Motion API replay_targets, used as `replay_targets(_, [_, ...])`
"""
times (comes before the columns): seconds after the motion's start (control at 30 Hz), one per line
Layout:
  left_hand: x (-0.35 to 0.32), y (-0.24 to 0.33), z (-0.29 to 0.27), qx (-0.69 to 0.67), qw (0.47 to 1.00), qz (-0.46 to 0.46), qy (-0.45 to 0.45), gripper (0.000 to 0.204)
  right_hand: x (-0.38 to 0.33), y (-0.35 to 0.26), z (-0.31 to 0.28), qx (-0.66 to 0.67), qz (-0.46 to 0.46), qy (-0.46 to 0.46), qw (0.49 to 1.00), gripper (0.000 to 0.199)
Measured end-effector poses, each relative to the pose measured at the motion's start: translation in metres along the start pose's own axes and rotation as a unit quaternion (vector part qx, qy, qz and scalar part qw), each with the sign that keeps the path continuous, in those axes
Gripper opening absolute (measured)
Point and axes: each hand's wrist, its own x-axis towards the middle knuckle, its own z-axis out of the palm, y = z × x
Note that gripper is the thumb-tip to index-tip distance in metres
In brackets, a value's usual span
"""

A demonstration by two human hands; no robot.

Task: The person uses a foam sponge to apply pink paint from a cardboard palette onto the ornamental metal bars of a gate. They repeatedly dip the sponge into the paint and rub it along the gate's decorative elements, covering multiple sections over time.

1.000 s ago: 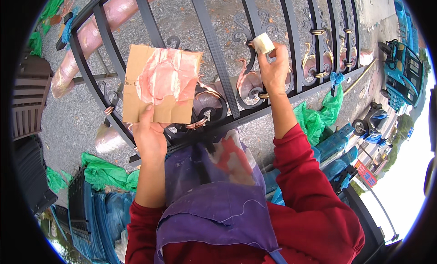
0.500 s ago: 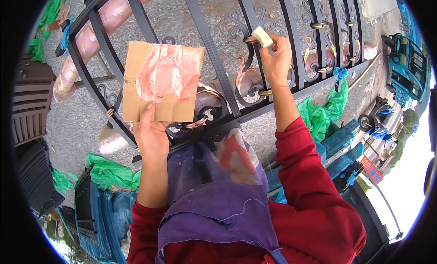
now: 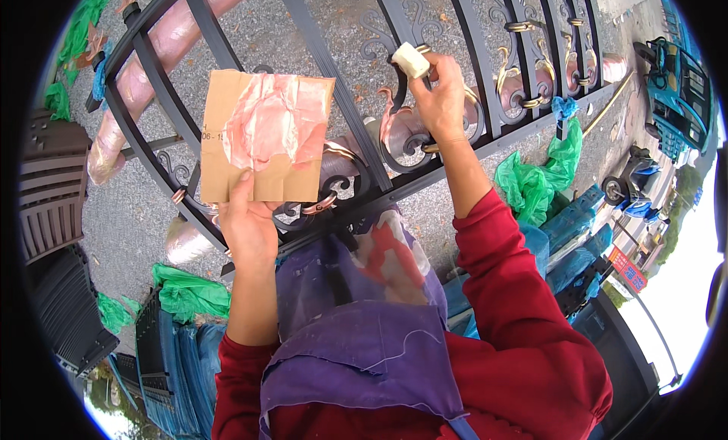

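Since the earlier frame, the sponge (image 3: 410, 59) and right hand (image 3: 441, 103) have shifted left in view, as has the gate (image 3: 355, 120), while the card (image 3: 265, 137) and left hand (image 3: 252, 231) have barely moved.

Nearest is the person's purple apron (image 3: 364, 349), which seems worn to keep the red sleeves and clothes clean. Beyond it, the left grip is clamped on the card: the thumb lies on top at the lower edge and the fingers go underneath. That keeps the hand on bare cardboard, probably to stay out of the pink smear (image 3: 280, 114), which faces up within the right hand's reach.

The right grip is closed on the pale sponge, pinching it by its near side between thumb and fingers. This leaves the far face free and likely spares the fingertips. The sponge is over one of the gate's dark bars, just above the copper-touched scrolls (image 3: 387, 125); whether it presses on the metal cannot be told.

Beneath the gate run pink wrapped rolls (image 3: 144, 76), apparently there to lift it off the gravel. Green sheeting (image 3: 535, 175) lies right of the gate, and a blue-wrapped stack (image 3: 182, 364) stands at lower left, perhaps covered against scratches. Slatted panels (image 3: 53, 190) are at far left. Farthest off, to the right, are a scooter (image 3: 633, 182) and a teal vehicle (image 3: 686, 99).
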Motion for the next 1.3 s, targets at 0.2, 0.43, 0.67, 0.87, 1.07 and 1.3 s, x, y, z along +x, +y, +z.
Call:
replay_targets(0.2, [-0.004,0.002,0.005,0.01,1.0,0.001,0.003,0.039,0.018,0.008,-0.01,-0.004,0.087,0.073,0.993,0.029])
replay_targets(0.43, [-0.007,0.0,0.024,0.014,1.0,0.01,0.004,0.037,0.023,0.021,-0.016,-0.015,0.062,0.043,0.997,0.028])
replay_targets(0.67, [-0.009,-0.006,0.035,0.016,1.0,0.007,-0.014,0.036,0.032,0.015,-0.021,0.024,0.117,-0.028,0.992,0.027])
replay_targets(0.87, [-0.011,-0.012,0.037,0.036,0.999,-0.007,-0.024,0.038,0.04,0.022,-0.017,0.041,0.078,-0.024,0.996,0.027])
replay_targets(1.07, [-0.015,-0.014,0.043,0.037,0.999,0.002,-0.029,0.035,0.045,0.032,-0.019,0.072,0.169,0.004,0.983,0.03])
replay_targets(1.3, [-0.017,-0.018,0.041,0.041,0.999,0.004,-0.027,0.034,0.035,0.034,-0.021,0.16,0.204,0.02,0.966,0.023])
